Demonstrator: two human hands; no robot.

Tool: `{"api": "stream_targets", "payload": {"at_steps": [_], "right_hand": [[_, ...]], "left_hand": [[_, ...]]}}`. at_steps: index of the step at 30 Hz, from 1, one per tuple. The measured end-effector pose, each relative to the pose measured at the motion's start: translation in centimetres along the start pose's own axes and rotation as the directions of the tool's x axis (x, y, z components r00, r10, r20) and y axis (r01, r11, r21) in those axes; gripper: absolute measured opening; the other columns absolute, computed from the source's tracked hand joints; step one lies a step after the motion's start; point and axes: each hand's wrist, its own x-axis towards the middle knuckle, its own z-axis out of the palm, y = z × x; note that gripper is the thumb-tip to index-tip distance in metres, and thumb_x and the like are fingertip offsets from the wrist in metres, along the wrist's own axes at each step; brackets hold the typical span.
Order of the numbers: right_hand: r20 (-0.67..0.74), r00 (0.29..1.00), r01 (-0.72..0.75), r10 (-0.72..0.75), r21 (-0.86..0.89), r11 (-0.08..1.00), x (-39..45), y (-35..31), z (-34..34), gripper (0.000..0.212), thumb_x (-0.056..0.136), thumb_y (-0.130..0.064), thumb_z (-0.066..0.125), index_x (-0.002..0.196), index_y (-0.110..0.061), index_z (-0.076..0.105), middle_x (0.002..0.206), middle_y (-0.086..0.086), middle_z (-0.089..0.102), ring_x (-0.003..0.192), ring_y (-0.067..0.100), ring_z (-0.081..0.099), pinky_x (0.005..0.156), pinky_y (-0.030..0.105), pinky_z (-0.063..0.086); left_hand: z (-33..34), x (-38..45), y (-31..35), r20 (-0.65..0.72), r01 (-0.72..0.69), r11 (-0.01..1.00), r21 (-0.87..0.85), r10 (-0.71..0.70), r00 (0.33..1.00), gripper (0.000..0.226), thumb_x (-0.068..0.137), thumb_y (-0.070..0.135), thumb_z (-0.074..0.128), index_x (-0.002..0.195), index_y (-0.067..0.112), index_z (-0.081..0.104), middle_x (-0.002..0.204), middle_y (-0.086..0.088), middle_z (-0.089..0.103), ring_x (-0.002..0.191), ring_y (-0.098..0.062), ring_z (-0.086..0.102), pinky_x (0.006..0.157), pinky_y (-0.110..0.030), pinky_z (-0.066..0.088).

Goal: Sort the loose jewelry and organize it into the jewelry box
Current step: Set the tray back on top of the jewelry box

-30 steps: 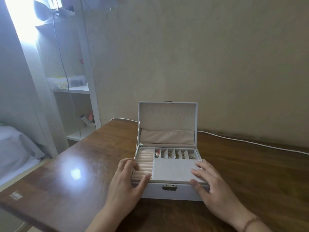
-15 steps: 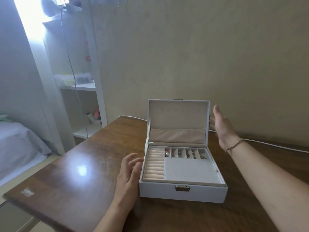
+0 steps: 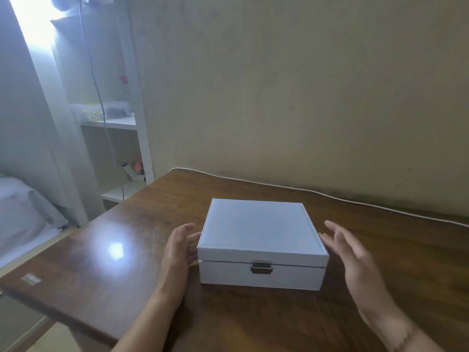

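White rectangular jewelry box (image 3: 261, 243) w/ metal clasp (image 3: 261, 266) sits lid-down, mid brown wooden desk (image 3: 106, 252). Left hand (image 3: 179, 250) relaxed, touching box side; right hand (image 3: 352, 252) spread, apart, gripping nothing. Risk: clasp looks unlatched; lifting by lid could spill contents.

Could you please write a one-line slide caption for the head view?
Closed white rectangular jewelry box on a brown wooden table, open left hand and right hand flanking it.

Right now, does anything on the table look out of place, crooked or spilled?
Nothing stands out. The jewelry box sits flat on the table with its lid down and no jewelry left outside. The left hand and the right hand flank it, both open.
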Motion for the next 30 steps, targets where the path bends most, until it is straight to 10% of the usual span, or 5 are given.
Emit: {"api": "stream_targets", "payload": {"at_steps": [5,11,15,21,30], "right_hand": [[-0.025,1.000,0.017,-0.019,-0.049,0.999,-0.8,1.4,0.9,0.033,0.083,-0.050,0.055,0.110,-0.037,0.066,0.129,-0.020,0.056,0.128,0.006,0.047,0.106,0.031,0.042],[0.098,0.995,0.010,0.012,-0.217,0.976,-1.7,1.9,1.5,0.042,0.081,-0.035,0.069,0.115,-0.047,0.048,0.128,-0.013,0.046,0.113,0.007,0.050,0.079,0.013,0.053],[0.180,0.983,0.065,0.024,-0.471,0.879,-1.6,1.9,1.3,0.063,0.082,-0.032,0.075,0.117,-0.052,0.026,0.128,-0.011,0.041,0.110,0.007,0.049,0.092,0.022,0.050],[0.171,0.981,0.057,0.093,-0.707,0.705,-0.8,1.1,2.2,0.077,0.093,-0.033,0.063,0.123,-0.050,-0.007,0.142,-0.007,0.041,0.124,0.009,0.052,0.108,0.022,0.035],[0.307,0.952,0.203,-0.001,-0.624,0.754,7.7,1.3,8.2,0.066,0.092,-0.031,0.064,0.132,-0.044,0.013,0.114,-0.007,0.046,0.090,0.008,0.047,0.073,0.014,0.042]], "left_hand": [[0.3,-1.2,0.3,0.092,-0.123,0.977,0.172,0.109,0.990,0.059,0.068,0.069,0.054,0.120,0.040,0.057,0.109,0.033,0.063,0.100,-0.002,0.065,0.071,-0.017,0.052],[0.7,-1.6,0.4,0.150,-0.214,0.944,0.252,0.181,0.972,0.047,0.071,0.063,0.054,0.115,0.049,0.061,0.130,0.014,0.052,0.104,0.003,0.056,0.076,-0.008,0.048],[0.6,-1.9,0.2,0.172,-0.235,0.906,0.353,0.184,0.968,0.044,0.073,0.063,0.055,0.117,0.063,0.052,0.135,0.019,0.045,0.116,-0.006,0.052,0.082,-0.010,0.047],[-0.1,-2.3,-0.2,0.202,-0.280,0.734,0.618,0.196,0.959,0.095,0.060,0.034,0.092,0.130,0.061,0.033,0.123,0.050,0.026,0.113,0.012,0.041,0.099,-0.022,0.046],[-2.8,6.5,0.1,0.062,-0.135,0.622,0.772,0.137,0.989,0.094,0.067,0.036,0.090,0.144,0.045,0.036,0.132,0.010,0.053,0.113,-0.015,0.052,0.100,-0.040,0.051]]}}
